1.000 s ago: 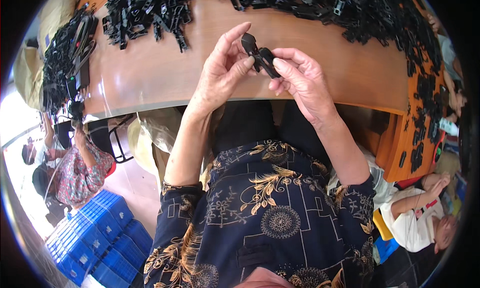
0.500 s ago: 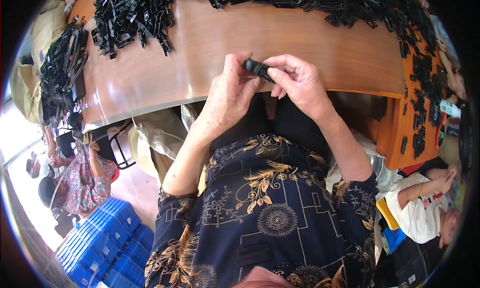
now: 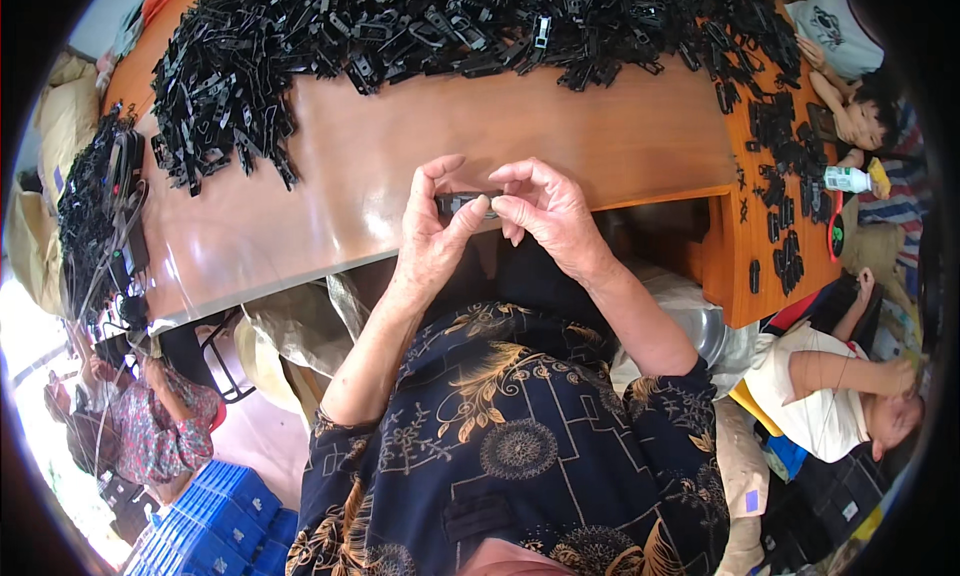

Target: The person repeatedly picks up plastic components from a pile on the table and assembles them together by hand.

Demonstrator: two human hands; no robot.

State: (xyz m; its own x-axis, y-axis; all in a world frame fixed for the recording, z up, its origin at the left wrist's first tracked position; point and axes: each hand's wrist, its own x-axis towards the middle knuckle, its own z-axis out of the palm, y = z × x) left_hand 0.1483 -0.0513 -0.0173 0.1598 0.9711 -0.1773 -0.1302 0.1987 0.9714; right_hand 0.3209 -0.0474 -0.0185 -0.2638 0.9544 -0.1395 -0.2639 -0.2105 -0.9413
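Observation:
Between my two hands I hold a small, narrow black plastic part just over the table's near edge; its exact kind cannot be made out. My left hand pinches its left end, thumb in front and index finger raised behind. At the right end, my right hand presses with thumb and fingertips, the thumbs nearly touching. Fingers cover much of the part. Beyond my hands, a large heap of similar black plastic parts is spread across the far side of the brown table.
Rows of black pieces lie on the right-hand table, near a white bottle. A pile with cables sits at the far left. Blue crates stand lower left. Other people sit on both sides, one in a floral top.
The black part has turned from slanted to nearly level, and both hands now grip its ends. The view has shifted, showing more of the heap.

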